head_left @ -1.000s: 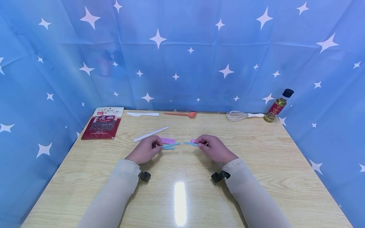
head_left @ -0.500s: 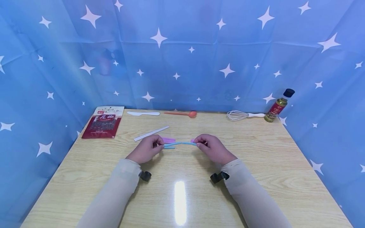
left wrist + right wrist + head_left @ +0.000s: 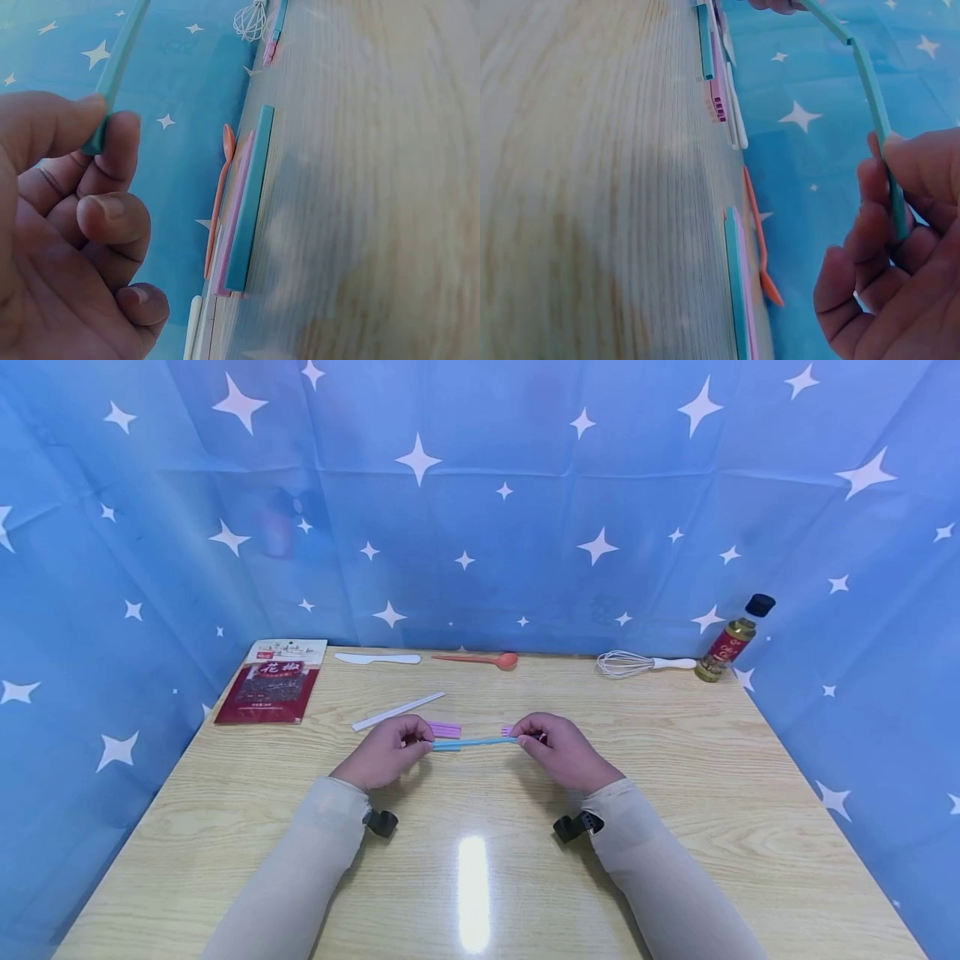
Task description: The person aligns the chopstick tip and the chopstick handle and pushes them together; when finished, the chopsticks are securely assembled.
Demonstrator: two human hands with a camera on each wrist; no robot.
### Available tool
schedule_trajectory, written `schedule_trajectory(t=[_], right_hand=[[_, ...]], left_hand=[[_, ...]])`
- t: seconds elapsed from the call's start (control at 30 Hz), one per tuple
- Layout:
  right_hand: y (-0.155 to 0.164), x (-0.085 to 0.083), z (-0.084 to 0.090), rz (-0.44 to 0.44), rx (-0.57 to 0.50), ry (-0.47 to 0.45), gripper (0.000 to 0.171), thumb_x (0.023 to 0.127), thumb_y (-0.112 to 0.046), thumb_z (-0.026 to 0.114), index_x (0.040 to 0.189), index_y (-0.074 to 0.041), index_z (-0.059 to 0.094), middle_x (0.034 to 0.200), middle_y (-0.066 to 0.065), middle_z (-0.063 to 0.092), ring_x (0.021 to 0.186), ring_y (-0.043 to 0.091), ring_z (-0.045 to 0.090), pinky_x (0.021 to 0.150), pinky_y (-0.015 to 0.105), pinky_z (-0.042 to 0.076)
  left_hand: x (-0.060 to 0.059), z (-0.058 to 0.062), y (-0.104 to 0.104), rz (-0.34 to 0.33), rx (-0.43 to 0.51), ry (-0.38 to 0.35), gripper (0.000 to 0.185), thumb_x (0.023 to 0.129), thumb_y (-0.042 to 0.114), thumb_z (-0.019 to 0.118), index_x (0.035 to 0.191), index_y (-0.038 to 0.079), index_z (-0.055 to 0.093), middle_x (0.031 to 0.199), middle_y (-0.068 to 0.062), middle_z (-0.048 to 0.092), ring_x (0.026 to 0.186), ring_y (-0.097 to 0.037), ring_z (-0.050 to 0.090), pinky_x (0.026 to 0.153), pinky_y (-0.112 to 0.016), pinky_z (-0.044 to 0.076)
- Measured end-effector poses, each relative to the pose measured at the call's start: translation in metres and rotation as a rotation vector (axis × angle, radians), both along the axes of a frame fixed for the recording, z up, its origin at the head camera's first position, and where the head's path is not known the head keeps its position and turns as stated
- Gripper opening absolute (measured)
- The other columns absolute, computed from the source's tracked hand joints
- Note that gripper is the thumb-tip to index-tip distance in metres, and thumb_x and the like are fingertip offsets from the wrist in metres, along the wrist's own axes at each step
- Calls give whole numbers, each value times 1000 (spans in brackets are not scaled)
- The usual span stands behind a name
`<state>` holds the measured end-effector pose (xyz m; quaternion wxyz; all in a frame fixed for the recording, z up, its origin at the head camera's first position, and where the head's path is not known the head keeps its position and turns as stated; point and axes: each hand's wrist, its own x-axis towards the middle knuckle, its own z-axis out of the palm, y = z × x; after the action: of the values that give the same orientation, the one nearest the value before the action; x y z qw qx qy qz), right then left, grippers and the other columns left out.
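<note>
Head view shows the left hand and the right hand each pinching one end of a blue strip, lifted just above the surface, probably so its two joined pieces stay aligned. Two pink strips and one more blue strip lie beside it.

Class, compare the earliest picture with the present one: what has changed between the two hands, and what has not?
The two blue strips, apart a second ago, now meet as one blue strip between the left hand and the right hand, each still pinching its end. The pink strips, whisk and bottle have not moved.
</note>
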<state>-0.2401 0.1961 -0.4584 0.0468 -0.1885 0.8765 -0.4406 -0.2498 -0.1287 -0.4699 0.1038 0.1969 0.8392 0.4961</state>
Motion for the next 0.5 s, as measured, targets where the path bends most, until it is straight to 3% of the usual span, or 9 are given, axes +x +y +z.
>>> schedule_trajectory(t=[0.5], right_hand=[[0, 0, 0, -7, -11, 7, 14, 107, -10, 61, 115, -4, 70, 106, 15, 70, 79, 21, 53, 69, 29, 46]], left_hand=[[3, 2, 4, 23, -5, 16, 6, 105, 15, 64, 104, 13, 69, 94, -3, 61, 83, -22, 53, 73, -34, 46]])
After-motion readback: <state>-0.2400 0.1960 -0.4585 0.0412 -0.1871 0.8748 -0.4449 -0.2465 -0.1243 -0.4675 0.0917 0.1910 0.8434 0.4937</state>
